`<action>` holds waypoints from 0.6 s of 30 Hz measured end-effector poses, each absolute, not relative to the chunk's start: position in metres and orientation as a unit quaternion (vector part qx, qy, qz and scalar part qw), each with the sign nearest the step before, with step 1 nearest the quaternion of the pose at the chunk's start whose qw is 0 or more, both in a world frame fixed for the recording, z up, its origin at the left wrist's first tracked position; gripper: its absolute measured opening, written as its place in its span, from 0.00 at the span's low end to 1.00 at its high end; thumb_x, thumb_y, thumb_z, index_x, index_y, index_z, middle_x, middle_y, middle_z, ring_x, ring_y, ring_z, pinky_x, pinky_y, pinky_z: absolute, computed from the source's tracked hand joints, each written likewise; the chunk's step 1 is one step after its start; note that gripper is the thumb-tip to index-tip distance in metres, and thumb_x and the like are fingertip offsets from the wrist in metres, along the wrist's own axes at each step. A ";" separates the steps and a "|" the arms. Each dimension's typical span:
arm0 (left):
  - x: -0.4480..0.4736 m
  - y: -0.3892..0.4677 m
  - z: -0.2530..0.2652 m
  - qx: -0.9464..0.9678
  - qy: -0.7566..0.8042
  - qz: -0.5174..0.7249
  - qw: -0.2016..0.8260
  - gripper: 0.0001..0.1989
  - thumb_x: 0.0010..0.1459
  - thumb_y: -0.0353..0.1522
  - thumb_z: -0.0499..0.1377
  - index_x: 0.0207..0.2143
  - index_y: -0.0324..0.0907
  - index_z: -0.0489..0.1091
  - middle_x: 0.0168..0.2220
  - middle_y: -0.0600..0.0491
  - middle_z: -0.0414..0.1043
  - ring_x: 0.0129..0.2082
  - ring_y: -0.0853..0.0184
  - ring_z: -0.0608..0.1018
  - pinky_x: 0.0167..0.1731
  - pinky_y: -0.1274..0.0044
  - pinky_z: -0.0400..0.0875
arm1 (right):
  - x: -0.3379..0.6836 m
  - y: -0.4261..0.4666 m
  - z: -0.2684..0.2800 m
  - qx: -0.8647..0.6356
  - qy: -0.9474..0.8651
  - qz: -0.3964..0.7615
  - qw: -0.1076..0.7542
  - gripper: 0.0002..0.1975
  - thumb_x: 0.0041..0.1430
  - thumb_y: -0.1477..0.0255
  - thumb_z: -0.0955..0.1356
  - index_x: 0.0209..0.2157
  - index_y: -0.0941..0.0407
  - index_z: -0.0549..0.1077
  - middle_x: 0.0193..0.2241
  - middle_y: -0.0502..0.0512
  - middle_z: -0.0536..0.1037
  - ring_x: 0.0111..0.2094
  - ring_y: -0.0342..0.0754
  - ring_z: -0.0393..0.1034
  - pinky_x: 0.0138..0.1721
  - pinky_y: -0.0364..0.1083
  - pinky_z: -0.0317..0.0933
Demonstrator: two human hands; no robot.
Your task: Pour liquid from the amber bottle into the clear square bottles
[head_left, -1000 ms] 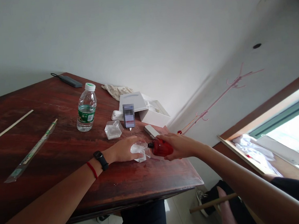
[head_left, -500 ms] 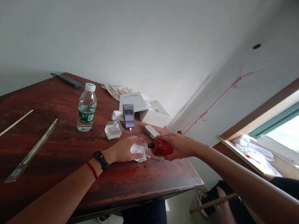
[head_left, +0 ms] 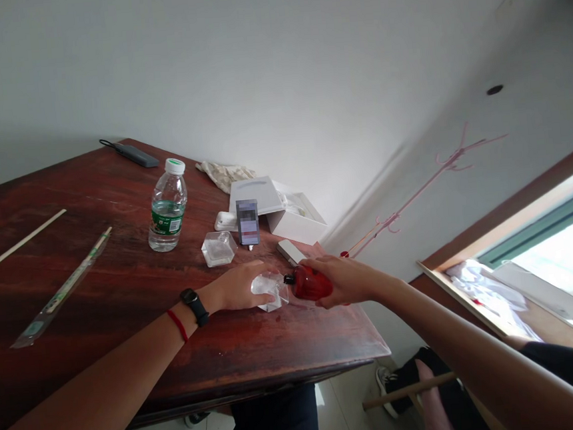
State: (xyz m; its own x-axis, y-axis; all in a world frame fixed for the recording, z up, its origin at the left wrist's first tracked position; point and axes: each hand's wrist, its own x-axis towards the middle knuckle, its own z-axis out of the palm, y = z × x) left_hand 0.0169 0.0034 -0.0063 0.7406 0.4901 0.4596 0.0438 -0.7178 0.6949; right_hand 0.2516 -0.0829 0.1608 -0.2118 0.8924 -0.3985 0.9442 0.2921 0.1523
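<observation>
My left hand (head_left: 240, 286) is closed around a clear, faceted glass cup (head_left: 276, 299) near the table's front edge. In my right hand (head_left: 345, 278) is a red see-through bottle (head_left: 311, 282), tipped sideways. Its black neck points left, at the rim of the cup. Whether liquid is running from it cannot be made out. A second clear hexagonal cup (head_left: 219, 249) stands just behind my left hand. Beyond my right hand lies a small whitish box (head_left: 291, 251).
A phone (head_left: 248, 223) stands upright before an open white box (head_left: 297, 224). Left are a capped water bottle (head_left: 167, 208), wrapped chopsticks (head_left: 67, 288) and a bare stick (head_left: 18, 246). A grey device (head_left: 135, 154) and cloth (head_left: 225, 175) lie at the back. A person's leg (head_left: 431, 396) shows at right.
</observation>
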 end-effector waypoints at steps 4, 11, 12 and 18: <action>0.017 0.004 -0.006 0.868 0.158 0.322 0.345 0.25 0.61 0.35 0.71 0.60 0.45 0.73 0.58 0.45 0.79 0.59 0.50 0.80 0.61 0.62 0.72 | 0.251 -0.083 0.161 0.594 0.775 -0.059 0.207 0.42 0.51 0.61 0.78 0.67 0.52 0.68 0.59 0.69 0.79 0.58 0.71 0.74 0.51 0.61 0.70; 0.017 0.004 -0.007 0.869 0.160 0.320 0.341 0.26 0.60 0.34 0.71 0.60 0.44 0.73 0.59 0.44 0.79 0.59 0.50 0.80 0.61 0.62 0.72 | 0.250 -0.083 0.161 0.592 0.777 -0.056 0.207 0.41 0.51 0.60 0.78 0.66 0.52 0.69 0.58 0.68 0.80 0.58 0.71 0.75 0.50 0.60 0.71; 0.017 0.004 -0.007 0.869 0.159 0.319 0.342 0.26 0.60 0.34 0.71 0.60 0.44 0.73 0.58 0.45 0.79 0.59 0.50 0.80 0.61 0.62 0.72 | 0.250 -0.083 0.161 0.595 0.775 -0.056 0.208 0.41 0.51 0.60 0.78 0.66 0.51 0.69 0.59 0.68 0.80 0.58 0.71 0.75 0.49 0.59 0.71; 0.017 0.003 -0.007 0.866 0.156 0.324 0.347 0.25 0.60 0.34 0.71 0.59 0.45 0.73 0.58 0.45 0.79 0.59 0.50 0.80 0.61 0.61 0.72 | 0.248 -0.082 0.162 0.596 0.773 -0.057 0.210 0.40 0.51 0.61 0.78 0.65 0.51 0.70 0.58 0.68 0.80 0.57 0.70 0.75 0.48 0.59 0.72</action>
State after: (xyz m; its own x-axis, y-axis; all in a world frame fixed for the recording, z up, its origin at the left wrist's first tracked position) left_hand 0.0170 0.0034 -0.0072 0.7408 0.4959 0.4530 0.0461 -0.7104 0.7023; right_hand 0.2484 -0.0825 0.1622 -0.2009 0.8972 -0.3933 0.9455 0.2826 0.1617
